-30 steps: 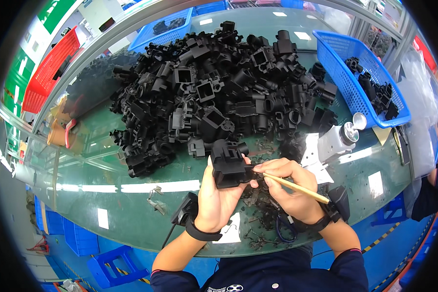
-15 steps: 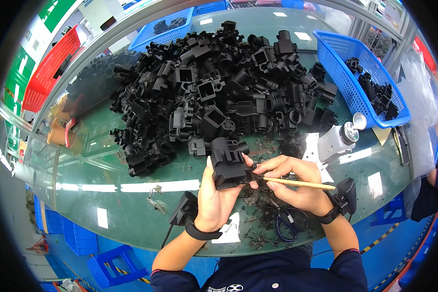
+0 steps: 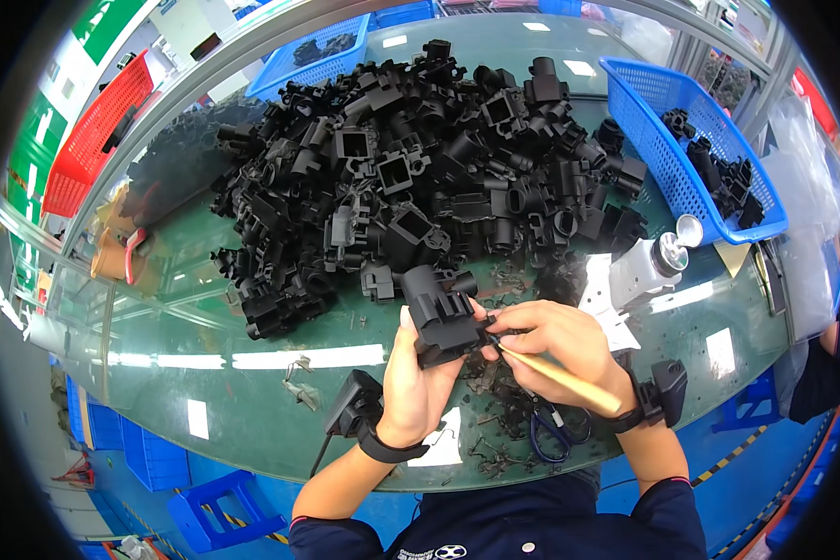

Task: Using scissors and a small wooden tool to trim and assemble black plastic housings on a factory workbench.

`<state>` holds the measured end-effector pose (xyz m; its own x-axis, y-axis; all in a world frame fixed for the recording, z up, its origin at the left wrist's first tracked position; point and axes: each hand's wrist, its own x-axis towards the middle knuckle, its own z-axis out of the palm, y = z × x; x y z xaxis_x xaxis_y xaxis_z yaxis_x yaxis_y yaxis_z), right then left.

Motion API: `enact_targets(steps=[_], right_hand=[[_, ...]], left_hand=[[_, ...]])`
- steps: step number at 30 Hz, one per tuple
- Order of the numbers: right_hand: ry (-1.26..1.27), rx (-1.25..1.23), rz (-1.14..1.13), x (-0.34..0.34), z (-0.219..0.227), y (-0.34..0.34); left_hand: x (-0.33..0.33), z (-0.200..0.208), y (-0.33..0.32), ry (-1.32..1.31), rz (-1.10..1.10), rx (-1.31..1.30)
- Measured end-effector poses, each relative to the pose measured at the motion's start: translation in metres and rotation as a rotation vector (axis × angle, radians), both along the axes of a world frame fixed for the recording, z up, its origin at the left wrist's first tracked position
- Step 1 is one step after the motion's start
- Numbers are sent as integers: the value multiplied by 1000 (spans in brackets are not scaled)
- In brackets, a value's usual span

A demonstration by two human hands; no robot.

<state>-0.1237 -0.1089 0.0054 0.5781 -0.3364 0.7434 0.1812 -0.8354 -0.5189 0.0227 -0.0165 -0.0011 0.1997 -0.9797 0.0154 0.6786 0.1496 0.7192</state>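
Held a boxy black plastic housing (image 3: 439,322) in the left hand (image 3: 414,387), above the near middle of the green, glossy counter (image 3: 252,401). Had the left fingers closed around it, with the thumb along the left side and fingertips showing at the right. Pinched a slim, tan, stick-like tool (image 3: 569,383) between the thumb and fingers of the right hand (image 3: 565,350), close to its working end, with the handle slanting near and right. Held the tip right by the housing's right side. Could not tell contact from just beside; too small and partly hidden. Wore a black strap with a boxy black device (image 3: 350,406) on the left wrist, same kind of device (image 3: 663,392) on the right.

Saw a big heap of black moulded plastic parts (image 3: 467,149) across the middle and far counter, just beyond the housing. Saw more black parts (image 3: 742,191) inside a blue perforated plastic basket (image 3: 658,154) at far right. Found a pale grey bottle with a shiny metal cap (image 3: 637,275) between basket and right hand. Spotted blue-handled scissors (image 3: 558,422) near the right wrist, among small dark scraps (image 3: 495,457). Noted a red perforated plastic basket (image 3: 89,140) at far left.
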Motion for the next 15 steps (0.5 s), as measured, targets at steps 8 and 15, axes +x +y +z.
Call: enact_targets(steps=[8,15], right_hand=[[-268,863,-4,2,-4,20],[-300,562,77,-6,7,15]], left_hand=[[-3,5,-3,181,-34,60],[-10,3,-1,31,-22,84]])
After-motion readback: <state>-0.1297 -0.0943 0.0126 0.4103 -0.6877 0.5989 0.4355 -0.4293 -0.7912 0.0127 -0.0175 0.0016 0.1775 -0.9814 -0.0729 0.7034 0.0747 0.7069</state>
